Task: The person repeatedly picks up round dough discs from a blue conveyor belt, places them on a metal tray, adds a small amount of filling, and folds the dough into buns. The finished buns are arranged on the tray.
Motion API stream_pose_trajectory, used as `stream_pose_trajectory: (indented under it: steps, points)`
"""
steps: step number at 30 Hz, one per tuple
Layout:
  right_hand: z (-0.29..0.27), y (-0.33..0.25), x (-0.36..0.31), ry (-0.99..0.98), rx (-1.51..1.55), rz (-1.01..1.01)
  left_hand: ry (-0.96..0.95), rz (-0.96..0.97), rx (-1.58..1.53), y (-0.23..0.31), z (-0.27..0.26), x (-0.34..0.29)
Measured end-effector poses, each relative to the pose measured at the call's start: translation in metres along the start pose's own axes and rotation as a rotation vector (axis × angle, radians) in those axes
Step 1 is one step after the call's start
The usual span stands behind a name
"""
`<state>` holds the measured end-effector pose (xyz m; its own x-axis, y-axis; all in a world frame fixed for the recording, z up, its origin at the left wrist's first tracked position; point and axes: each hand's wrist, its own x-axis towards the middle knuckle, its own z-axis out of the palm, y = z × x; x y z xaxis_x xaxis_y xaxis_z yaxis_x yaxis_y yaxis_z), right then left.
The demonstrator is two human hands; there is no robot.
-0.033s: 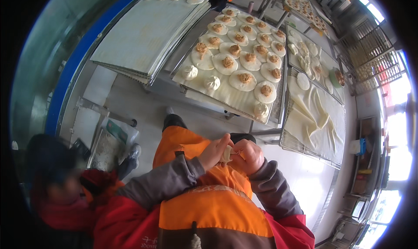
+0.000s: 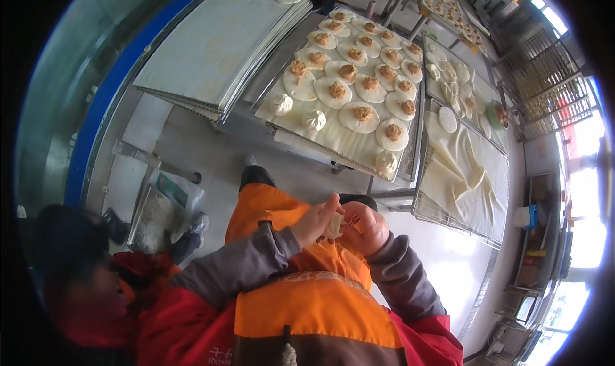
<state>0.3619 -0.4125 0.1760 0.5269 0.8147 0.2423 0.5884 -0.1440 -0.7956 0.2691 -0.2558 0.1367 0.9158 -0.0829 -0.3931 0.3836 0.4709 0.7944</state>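
Observation:
In front of my orange apron, a small pale dough bun rests in my left hand, its fingers curved around it. From the other side my right hand closes in, thumb and fingers pinching at the edge of the dough. The bun is partly hidden by the fingers. Beyond them, a lined tray bears several flat round wrappers topped with orange-brown filling. Three pleated, closed buns sit along its near side: one bun at the left, another bun beside it, a third bun at the right corner.
A stack of lined trays stands at the far left. To the right, a rack carries a rumpled pale cloth; a green bowl of filling sits behind it. Another person is close at my left.
My right fingers have shifted slightly at the dough's edge. The bun stays in my left hand. The tray scene has moved marginally in the picture.

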Motion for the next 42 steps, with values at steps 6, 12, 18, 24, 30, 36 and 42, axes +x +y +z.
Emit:
stream_pose_trajectory:
  steps: [6, 12, 18, 24, 30, 36, 42]
  points:
    - [0.005, 0.006, 0.005, 0.07, -0.163, -0.192, -0.077, -0.009, -0.082, -0.002, -0.013, -0.007]
    - [0.014, 0.0, 0.001, 0.062, 0.014, 0.116, 0.048, 0.23, 0.071, 0.002, -0.012, -0.019]
    - [0.029, -0.001, 0.015, 0.128, 0.126, 0.232, 0.128, 0.411, 0.276, 0.011, -0.023, -0.012]
    - [0.027, 0.014, 0.056, 0.058, -0.109, -0.059, 0.094, 0.337, 0.129, 0.034, -0.043, 0.005]
    - [0.026, 0.009, 0.094, 0.005, -0.013, -0.048, 0.08, -0.043, -0.085, 0.065, -0.07, 0.015]
    - [0.037, 0.006, 0.105, 0.095, 0.138, -0.046, 0.077, -0.318, -0.141, 0.108, -0.079, 0.015]
    - [0.056, 0.003, 0.104, 0.144, -0.061, -0.27, 0.05, -0.382, 0.032, 0.12, -0.094, 0.002]
